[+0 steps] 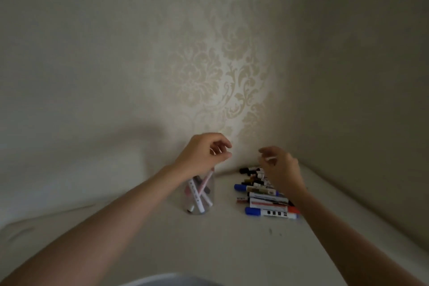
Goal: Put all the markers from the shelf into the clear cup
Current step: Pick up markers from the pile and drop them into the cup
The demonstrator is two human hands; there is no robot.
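A clear cup (201, 206) stands on the white shelf (227, 244) with several markers leaning inside it. My left hand (204, 153) hovers just above the cup's mouth, fingers loosely curled, thumb and forefinger close together with nothing between them. To the right lies a pile of markers (264, 199), white barrels with blue, black and red caps. My right hand (281, 167) hangs over the back of that pile, blurred, fingers curled; a pale streak shows at its fingertips and I cannot tell whether it holds anything.
The shelf sits in a corner: patterned wallpaper (222, 72) behind, a plain side wall (362, 123) close on the right of the pile. A pale rounded edge (171, 280) shows at the bottom of the view.
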